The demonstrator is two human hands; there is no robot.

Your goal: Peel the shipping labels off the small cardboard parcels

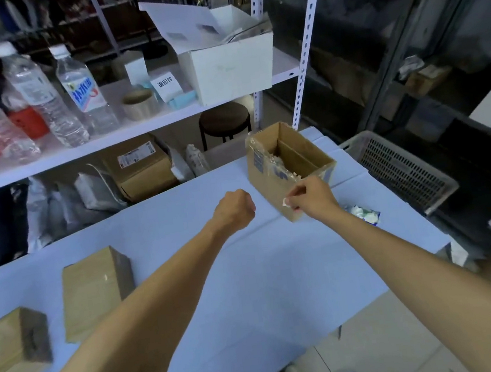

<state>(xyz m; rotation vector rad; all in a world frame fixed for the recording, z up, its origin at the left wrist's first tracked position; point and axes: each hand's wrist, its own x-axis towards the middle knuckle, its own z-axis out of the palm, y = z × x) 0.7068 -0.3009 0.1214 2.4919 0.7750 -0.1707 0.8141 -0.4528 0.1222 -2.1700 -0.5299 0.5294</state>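
Blue table (250, 279) by shelving (136, 128): your right hand (313, 197) pinches a label scrap (287, 202) at the near corner of the open parcel (288, 164), far right. Left hand (234, 209) is fisted, empty; brace the parcel w/ it & peel low, slow

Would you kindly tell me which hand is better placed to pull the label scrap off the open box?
Probably the right hand: it pinches a white label scrap at the near corner of the open box. The left hand is a fist beside the box, apparently holding nothing.
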